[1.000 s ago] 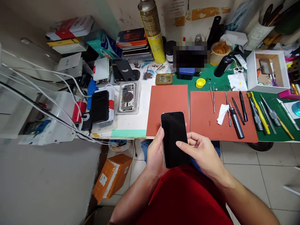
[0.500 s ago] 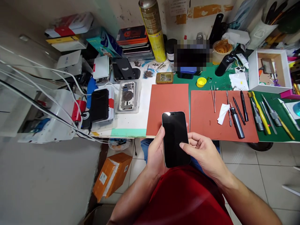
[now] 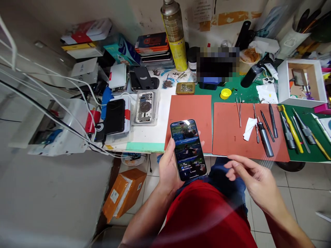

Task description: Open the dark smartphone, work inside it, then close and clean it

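Note:
A smartphone [image 3: 190, 150] with a lit screen is in my left hand [image 3: 169, 168], whose thumb lies along its left edge while fingertips show past its right edge. Pictures and lines of text fill the display. To the right of the phone, apart from it, my right hand [image 3: 254, 177] hangs in the air before the bench edge. Its fingers are loosely bent and hold nothing. Behind the phone lies a reddish-brown mat [image 3: 191, 106], partly covered by the phone and my left hand.
A second mat [image 3: 224, 137] carries tweezers [image 3: 239, 112], a white tissue [image 3: 250, 129] and a dark screwdriver [image 3: 265, 139]. On the left are a black phone [image 3: 115, 117], an opened phone housing [image 3: 144, 107] and white cables [image 3: 74, 82]. A yellow spray can [image 3: 177, 41] stands behind.
The phone's screen has gone from black to lit. My right hand has left the phone and moved right. My left hand has tilted the phone and shifted it slightly left.

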`<act>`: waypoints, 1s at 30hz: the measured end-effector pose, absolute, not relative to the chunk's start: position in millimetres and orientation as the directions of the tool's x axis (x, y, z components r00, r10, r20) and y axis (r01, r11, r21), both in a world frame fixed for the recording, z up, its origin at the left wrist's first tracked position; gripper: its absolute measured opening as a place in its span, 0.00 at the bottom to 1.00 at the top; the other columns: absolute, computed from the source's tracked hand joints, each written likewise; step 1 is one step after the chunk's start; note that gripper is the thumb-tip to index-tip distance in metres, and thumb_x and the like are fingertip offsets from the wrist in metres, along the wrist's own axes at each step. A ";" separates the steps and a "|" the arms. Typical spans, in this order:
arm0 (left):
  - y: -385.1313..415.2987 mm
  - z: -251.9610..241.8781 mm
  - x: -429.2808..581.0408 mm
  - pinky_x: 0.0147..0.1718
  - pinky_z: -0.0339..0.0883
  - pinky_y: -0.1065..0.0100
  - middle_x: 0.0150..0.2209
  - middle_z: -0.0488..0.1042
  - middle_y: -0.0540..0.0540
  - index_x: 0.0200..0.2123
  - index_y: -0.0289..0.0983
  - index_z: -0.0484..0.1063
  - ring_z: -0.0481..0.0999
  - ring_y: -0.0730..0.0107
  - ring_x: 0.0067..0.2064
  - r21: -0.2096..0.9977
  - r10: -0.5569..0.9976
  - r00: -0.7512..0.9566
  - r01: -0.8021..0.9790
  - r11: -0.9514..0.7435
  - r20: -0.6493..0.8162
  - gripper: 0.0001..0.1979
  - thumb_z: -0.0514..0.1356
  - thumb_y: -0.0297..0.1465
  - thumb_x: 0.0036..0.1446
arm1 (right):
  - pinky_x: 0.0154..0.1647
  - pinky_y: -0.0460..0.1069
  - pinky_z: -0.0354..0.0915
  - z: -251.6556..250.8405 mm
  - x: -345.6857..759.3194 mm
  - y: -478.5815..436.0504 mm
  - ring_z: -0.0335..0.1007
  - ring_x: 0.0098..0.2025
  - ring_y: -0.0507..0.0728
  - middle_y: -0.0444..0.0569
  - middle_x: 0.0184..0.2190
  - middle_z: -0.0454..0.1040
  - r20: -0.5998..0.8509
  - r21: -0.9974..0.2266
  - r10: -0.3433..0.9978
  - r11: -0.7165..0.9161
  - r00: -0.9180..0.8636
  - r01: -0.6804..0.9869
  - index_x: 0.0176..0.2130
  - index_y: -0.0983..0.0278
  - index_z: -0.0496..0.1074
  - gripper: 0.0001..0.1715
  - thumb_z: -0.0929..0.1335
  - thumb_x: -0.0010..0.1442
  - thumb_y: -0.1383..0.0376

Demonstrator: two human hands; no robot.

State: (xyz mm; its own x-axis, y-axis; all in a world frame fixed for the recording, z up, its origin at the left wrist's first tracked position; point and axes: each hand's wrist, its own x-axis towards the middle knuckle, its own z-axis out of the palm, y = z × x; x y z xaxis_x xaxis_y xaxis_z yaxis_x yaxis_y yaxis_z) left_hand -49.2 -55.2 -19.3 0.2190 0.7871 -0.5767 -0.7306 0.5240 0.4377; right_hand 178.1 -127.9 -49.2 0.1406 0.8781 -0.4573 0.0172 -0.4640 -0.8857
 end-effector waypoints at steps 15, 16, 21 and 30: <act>-55.2 -18.4 -33.4 0.59 0.79 0.48 0.60 0.83 0.33 0.75 0.43 0.63 0.86 0.46 0.60 0.659 0.902 -0.003 -0.684 0.313 -0.432 0.29 0.62 0.37 0.75 | 0.45 0.49 0.78 -41.5 96.6 -123.5 0.82 0.38 0.55 0.47 0.39 0.87 -0.395 -0.793 0.909 -0.409 -0.129 -0.451 0.51 0.60 0.84 0.22 0.83 0.61 0.53; -56.0 -18.1 -34.3 0.59 0.79 0.48 0.60 0.84 0.33 0.76 0.44 0.61 0.86 0.46 0.59 0.659 0.903 0.007 -0.681 0.319 -0.429 0.30 0.61 0.38 0.75 | 0.45 0.48 0.77 -39.3 96.0 -123.2 0.82 0.38 0.54 0.47 0.39 0.86 -0.395 -0.797 0.911 -0.404 -0.120 -0.448 0.49 0.60 0.85 0.20 0.82 0.63 0.52; -56.8 -17.0 -42.3 0.55 0.81 0.48 0.57 0.85 0.35 0.79 0.48 0.55 0.89 0.49 0.54 0.626 0.900 0.071 -0.694 0.354 -0.431 0.31 0.57 0.38 0.78 | 0.47 0.50 0.75 -38.6 104.0 -122.6 0.82 0.39 0.56 0.48 0.36 0.86 -0.320 -0.860 0.929 -0.367 -0.186 -0.355 0.52 0.61 0.86 0.20 0.73 0.74 0.50; -63.1 -32.4 -55.2 0.45 0.86 0.55 0.62 0.83 0.36 0.69 0.41 0.75 0.89 0.50 0.50 0.475 0.877 0.267 -0.758 0.446 -0.398 0.32 0.56 0.55 0.74 | 0.46 0.53 0.76 -49.7 112.0 -125.1 0.82 0.39 0.59 0.52 0.37 0.86 -0.328 -0.855 0.912 -0.398 -0.248 -0.333 0.47 0.60 0.88 0.21 0.71 0.76 0.50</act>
State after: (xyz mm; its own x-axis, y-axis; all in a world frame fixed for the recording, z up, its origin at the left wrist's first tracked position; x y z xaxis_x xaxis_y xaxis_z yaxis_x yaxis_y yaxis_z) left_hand -55.2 -63.1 -32.4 0.2670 0.8775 -0.3984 -0.7583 0.4465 0.4750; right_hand 112.0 -125.1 -49.7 -0.2480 0.9115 -0.3280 -0.3327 -0.3982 -0.8548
